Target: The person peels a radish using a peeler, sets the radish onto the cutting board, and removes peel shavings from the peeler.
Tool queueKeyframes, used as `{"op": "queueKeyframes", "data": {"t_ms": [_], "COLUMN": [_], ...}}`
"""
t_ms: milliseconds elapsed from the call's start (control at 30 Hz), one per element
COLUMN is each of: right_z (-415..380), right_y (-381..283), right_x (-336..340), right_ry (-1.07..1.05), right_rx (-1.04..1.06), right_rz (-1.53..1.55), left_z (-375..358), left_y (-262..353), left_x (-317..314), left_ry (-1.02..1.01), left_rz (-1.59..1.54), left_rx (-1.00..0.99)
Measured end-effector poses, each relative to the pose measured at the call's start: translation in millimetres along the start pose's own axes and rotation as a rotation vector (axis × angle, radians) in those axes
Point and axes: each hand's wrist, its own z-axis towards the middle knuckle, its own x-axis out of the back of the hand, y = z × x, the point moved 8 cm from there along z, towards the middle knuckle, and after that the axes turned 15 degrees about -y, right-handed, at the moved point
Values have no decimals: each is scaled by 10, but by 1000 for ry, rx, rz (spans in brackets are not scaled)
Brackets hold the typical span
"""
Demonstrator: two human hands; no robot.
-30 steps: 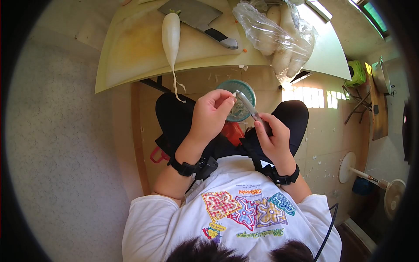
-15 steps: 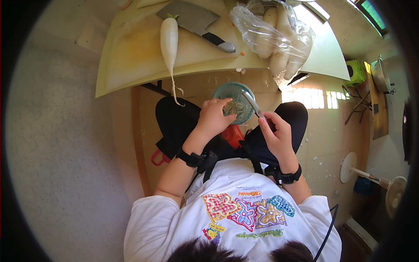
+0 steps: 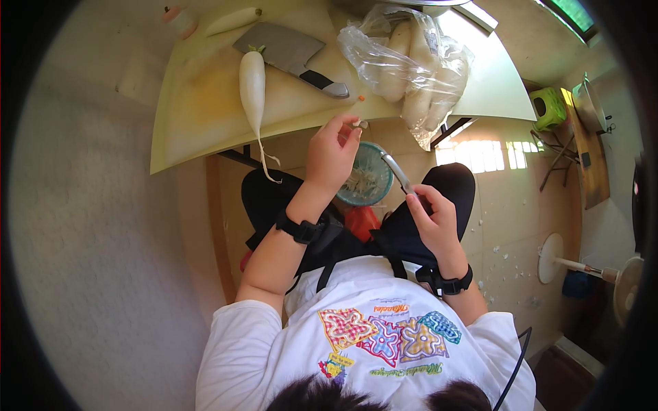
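My left hand (image 3: pixel 334 156) reaches up to the near edge of the table. Its thumb and fingertips close around a small white scrap (image 3: pixel 360 124) at that edge. In my right hand (image 3: pixel 436 218) is a silvery peeler (image 3: pixel 397 171), its head pointing up and left over a teal bin (image 3: pixel 356 201). Pale peelings (image 3: pixel 369 179) lie inside the bin, between my knees. On the table, a white radish (image 3: pixel 252 85) with a long thin root rests beside a cleaver (image 3: pixel 291 58), the root hanging over the edge.
A clear plastic bag (image 3: pixel 425 75) of white radishes lies on the table (image 3: pixel 199 123). Another long pale radish (image 3: pixel 233 21) is at the far left. Scraps dot the floor at right, near a fan (image 3: pixel 552 258). A green stool (image 3: pixel 548 108) stands farther back.
My left hand has moved up from over the bin to the white scrap at the table edge. My right hand still holds the peeler in much the same place. The view has shifted slightly.
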Motion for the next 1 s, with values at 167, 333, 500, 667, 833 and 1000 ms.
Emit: {"op": "queueKeyframes", "data": {"t_ms": [167,333,500,667,833,1000], "right_z": [-39,-33,-28,-22,-15,-31], "right_y": [42,72,46,66,70,148], "right_x": [42,46,25,16,14,52], "right_ry": [24,31,3,4,-8,16], "right_rx": [-3,2,-9,-4,-14,-15], "right_rz": [19,16,30,6,-1,-8], "left_z": [-89,-250,-378,-399,-402,-89], "left_y": [-120,-269,-479,-25,370,96], "left_x": [-60,-171,-229,213,1125,2041], "left_ry": [-34,-127,-352,-145,170,381], "left_rz": [19,62,-30,-93,-258,43], "left_rx": [6,34,347,116,13,127]}}
